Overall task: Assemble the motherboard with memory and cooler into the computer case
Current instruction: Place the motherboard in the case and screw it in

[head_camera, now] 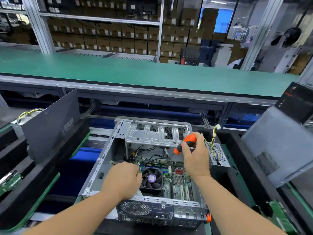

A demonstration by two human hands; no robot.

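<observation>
With the motherboard (171,175) already lying in the open case (105,160), the right hand (196,155) gripped an orange screwdriver (185,144) above it while the curled left hand (123,178), its contents hidden, rested beside the cooler fan (151,179), so keeping the tip upright over a screw seemed wise.

The open computer case (108,150) is bare sheet metal with a dull silvery sheen, its drive cage (152,134) stamped and perforated, while the green circuit board (177,178) inside carries a cooler fan (151,179) of dark matt plastic with a glossy purple sticker at its hub. The screwdriver (185,143) has a smooth orange plastic handle with black sections. The long bench top (135,75) at the far edge is covered in a matt green mat, and brown cardboard boxes (118,38) fill the shelves behind.
</observation>
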